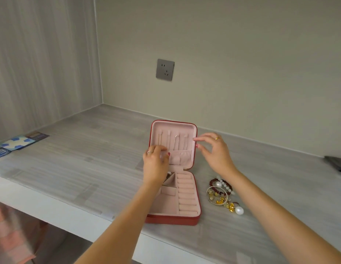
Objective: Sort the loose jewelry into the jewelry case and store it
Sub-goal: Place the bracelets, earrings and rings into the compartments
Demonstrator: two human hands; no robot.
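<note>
Grey wood-grain desk [89,159] runs into a corner of pale walls, with a socket [165,69] on the back wall and some printed cards [19,143] near the left edge. Close to the front edge sits the case [173,220], open, its lid [173,130] standing upright toward the back wall; a few chains [180,142] hang down the lid's pink lining above a gathered pocket [180,156]. The left hand [155,164] is at the lid's lower left, fingers curled against the lining; whether that grip pinches a piece cannot be told, since the fingertips are hidden. The right hand [213,151] hovers at the lid's right rim, its grip spread and loose, thumb and forefinger apart and holding nothing. Still loose, the jewelry [222,195] lies in a heap on the desk just right of the case: beaded bracelets, a twisted bangle, gold pieces and pearls. The step in hand looks like dressing the lid, so the right hand would do well to steady the rim while the left works, keeping the lid from tipping back. Chains should hang straight with their ends tucked into the pocket, so they do not tangle on closing. Bulky bracelets suit the open compartments [166,204], not the ring rolls [186,195]. Much of the sorting seems left.
</note>
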